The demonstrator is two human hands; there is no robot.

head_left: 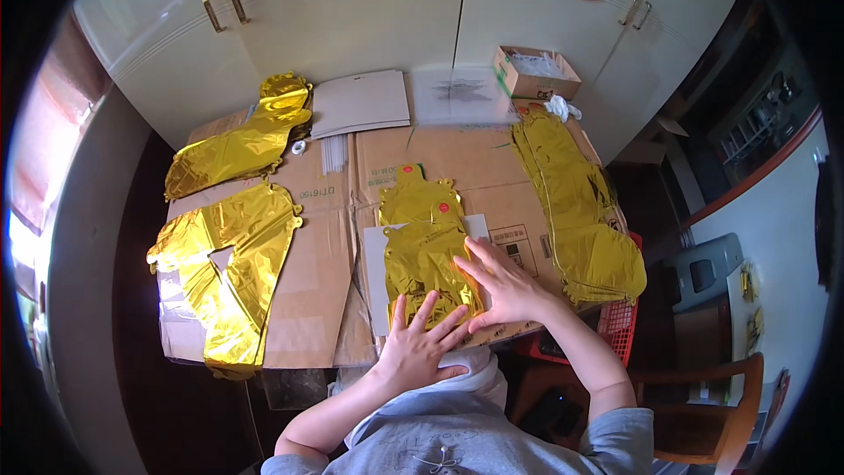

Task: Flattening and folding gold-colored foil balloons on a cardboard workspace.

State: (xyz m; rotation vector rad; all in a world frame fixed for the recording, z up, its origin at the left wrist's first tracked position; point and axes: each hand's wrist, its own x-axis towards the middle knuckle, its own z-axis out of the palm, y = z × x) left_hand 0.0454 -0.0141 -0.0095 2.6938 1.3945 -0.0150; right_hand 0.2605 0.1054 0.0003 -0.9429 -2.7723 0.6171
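Observation:
A gold foil balloon (426, 255), flat and folded, lies on a pale grey card (375, 273) in front of me, with red round spots near its far end. My left hand (418, 350) rests at its near edge, fingers spread and pressing on the foil. On the right edge of the foil lies my right hand (503, 288), its fingers stretched out too. Neither hand grips anything. More flat gold foil balloons lie to the left, one number-like with a gap (242, 264) and another (237, 154) behind it. A long stack of gold foil (571, 202) lies to the right.
Flattened cardboard (308, 299) covers the table. Along the back are grey cards (362, 101), a clear plastic sheet (462, 97), white strips (334, 155), a tape roll (299, 148) and an open carton (541, 84). A red basket (618, 334) and wooden chair (743, 405) stand to the right.

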